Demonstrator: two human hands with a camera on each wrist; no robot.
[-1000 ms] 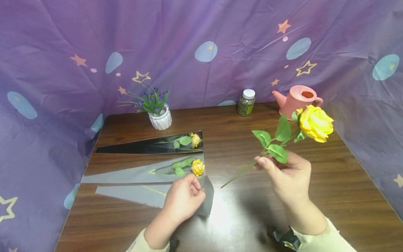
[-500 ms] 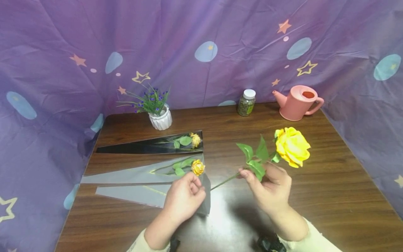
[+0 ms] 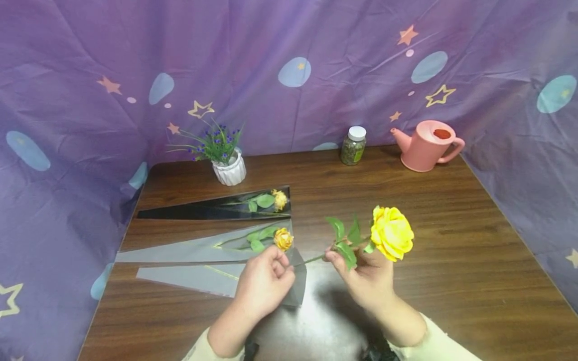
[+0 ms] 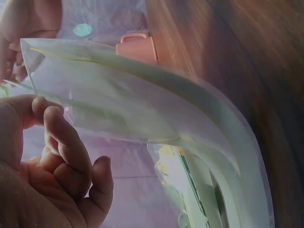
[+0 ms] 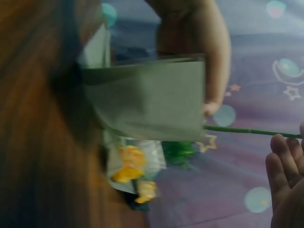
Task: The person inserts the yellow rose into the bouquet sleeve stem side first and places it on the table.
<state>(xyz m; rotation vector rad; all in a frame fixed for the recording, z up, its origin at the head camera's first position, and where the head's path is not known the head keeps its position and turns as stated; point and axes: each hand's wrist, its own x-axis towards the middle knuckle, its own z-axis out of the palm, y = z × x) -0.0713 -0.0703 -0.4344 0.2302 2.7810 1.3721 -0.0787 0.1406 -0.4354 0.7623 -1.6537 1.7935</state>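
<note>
With thumb and fingertips, my left hand (image 3: 264, 283) pinches the mouth edge of a grey translucent flower sleeve (image 3: 189, 282). That sleeve's mouth end is raised off the table in the left wrist view, and its narrow end points left. My right hand (image 3: 372, 286) pinches the stem of a yellow artificial rose (image 3: 392, 234) just below its green leaves. The bloom faces right, and the stem (image 5: 247, 131) runs into the sleeve's mouth. A green streak shows through the film in the left wrist view. Beyond lie a grey sleeve (image 3: 167, 250) and a black sleeve (image 3: 176, 210), each holding a yellow rose.
At the back left stands a white pot (image 3: 229, 170) of purple flowers. A white-capped jar (image 3: 353, 148) and a pink watering can (image 3: 422, 148) stand at the back right of the wooden table (image 3: 456, 240). A purple curtain (image 3: 343, 60) hangs behind.
My right hand has brought the rose left and down, so the stem tip has gone from open air into the sleeve's mouth. My left hand has stayed in place, pinching the sleeve.
</note>
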